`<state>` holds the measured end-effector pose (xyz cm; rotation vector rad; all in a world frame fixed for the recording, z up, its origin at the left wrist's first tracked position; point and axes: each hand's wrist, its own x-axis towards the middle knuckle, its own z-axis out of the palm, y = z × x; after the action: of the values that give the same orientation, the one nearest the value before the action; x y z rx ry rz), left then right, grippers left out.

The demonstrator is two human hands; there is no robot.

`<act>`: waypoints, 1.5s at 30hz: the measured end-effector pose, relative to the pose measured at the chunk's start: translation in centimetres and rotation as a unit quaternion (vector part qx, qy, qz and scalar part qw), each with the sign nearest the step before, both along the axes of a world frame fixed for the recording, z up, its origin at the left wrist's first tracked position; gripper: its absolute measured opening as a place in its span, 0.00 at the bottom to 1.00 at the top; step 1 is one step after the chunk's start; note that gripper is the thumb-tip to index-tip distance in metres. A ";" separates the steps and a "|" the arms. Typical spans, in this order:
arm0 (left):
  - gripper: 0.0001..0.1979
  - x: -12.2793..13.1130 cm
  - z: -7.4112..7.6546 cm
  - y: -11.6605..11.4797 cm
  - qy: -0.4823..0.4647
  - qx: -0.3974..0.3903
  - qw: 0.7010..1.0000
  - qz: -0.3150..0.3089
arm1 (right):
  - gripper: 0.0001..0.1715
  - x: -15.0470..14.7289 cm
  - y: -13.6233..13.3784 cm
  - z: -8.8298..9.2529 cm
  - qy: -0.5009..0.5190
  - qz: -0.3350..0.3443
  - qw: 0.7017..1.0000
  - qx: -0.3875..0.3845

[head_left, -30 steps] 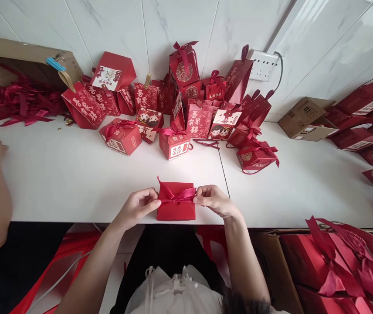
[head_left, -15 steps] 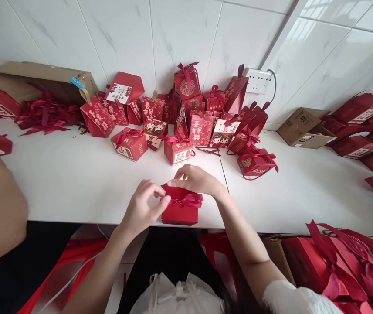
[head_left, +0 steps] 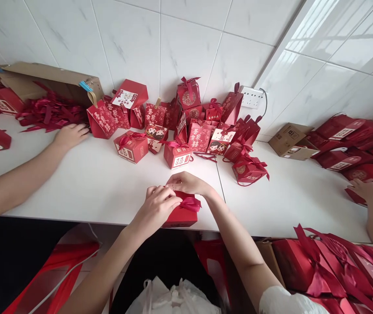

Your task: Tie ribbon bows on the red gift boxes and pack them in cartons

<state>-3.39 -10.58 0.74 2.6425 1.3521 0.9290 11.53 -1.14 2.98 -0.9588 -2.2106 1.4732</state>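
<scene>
Near the table's front edge stands a red gift box (head_left: 180,219) with a dark red ribbon bow (head_left: 191,203) across its top. My left hand (head_left: 161,204) lies over the box's left side, fingers closed in a pinch at the bow and covering its left part. Curled over the box's back left edge is my right hand (head_left: 186,183), palm down, its fingertips close to my left fingers. What exactly those right fingertips grip is partly hidden.
Decorated red boxes (head_left: 178,156) line the wall. Ribbons (head_left: 54,114) spill from a cardboard box (head_left: 52,75), with a co-worker's hand (head_left: 71,135) beside them. Another person's hand (head_left: 366,192) is at far right. A carton of ribboned boxes (head_left: 310,266) sits below right.
My left hand has moved right onto the bow and closed its fingers. My right hand stays at the box's back. The left co-worker's arm has reached toward the ribbon pile.
</scene>
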 end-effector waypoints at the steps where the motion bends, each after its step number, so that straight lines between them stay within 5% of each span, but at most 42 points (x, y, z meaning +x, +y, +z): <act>1: 0.12 0.0 0.0 0.0 0.001 0.001 1.000 0.000 | 0.11 0.0 0.2 0.0 0.006 0.009 1.000 -0.007; 6: 0.12 0.0 0.5 -0.2 0.017 -0.008 1.000 -0.007 | 0.05 -0.3 0.6 -0.4 0.020 0.023 0.999 -0.044; 13: 0.09 0.4 0.6 -0.3 -0.027 -0.096 0.995 0.025 | 0.07 -0.9 0.2 -0.6 0.020 -0.056 0.998 -0.014; 19: 0.06 0.3 0.4 -0.4 -0.042 -0.126 0.991 0.019 | 0.29 4.6 -2.4 -1.5 0.045 -0.270 0.962 0.019; 23: 0.07 0.2 0.6 -0.3 -0.052 -0.150 0.987 0.009 | 0.32 7.9 -6.0 -3.2 0.022 -0.190 0.976 -0.103; 26: 0.06 0.2 0.7 -0.1 -0.056 -0.166 0.985 0.006 | 0.24 7.7 -6.9 -3.2 0.049 -0.200 0.975 -0.082; 29: 0.05 0.1 0.8 0.0 -0.056 -0.168 0.984 0.000 | 0.20 6.5 -5.3 -2.1 0.055 -0.236 0.970 -0.012; 32: 0.06 0.1 0.9 0.1 -0.048 -0.161 0.986 -0.006 | 0.15 5.4 -2.7 -1.4 0.091 -0.193 0.977 0.001; 35: 0.08 0.1 0.8 0.1 -0.035 -0.150 0.988 -0.009 | 0.13 4.6 -0.8 -2.0 0.075 -0.156 0.985 -0.012; 37: 0.09 0.1 0.7 0.1 -0.026 -0.147 0.989 -0.009 | 0.12 4.5 -0.7 -2.7 0.023 -0.190 0.981 0.008; 42: 0.09 0.2 0.9 0.1 -0.047 -0.153 0.987 -0.013 | 0.19 5.8 -4.9 -3.3 -0.014 -0.378 0.922 0.083; 45: 0.08 -0.1 1.0 -0.1 -0.127 -0.137 0.982 0.000 | 0.26 6.4 -8.4 -2.5 -0.027 -0.336 0.939 0.068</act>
<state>-3.45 -10.64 1.74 2.2366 1.3110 0.9615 17.92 -9.55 0.47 -1.5159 -1.7122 0.9670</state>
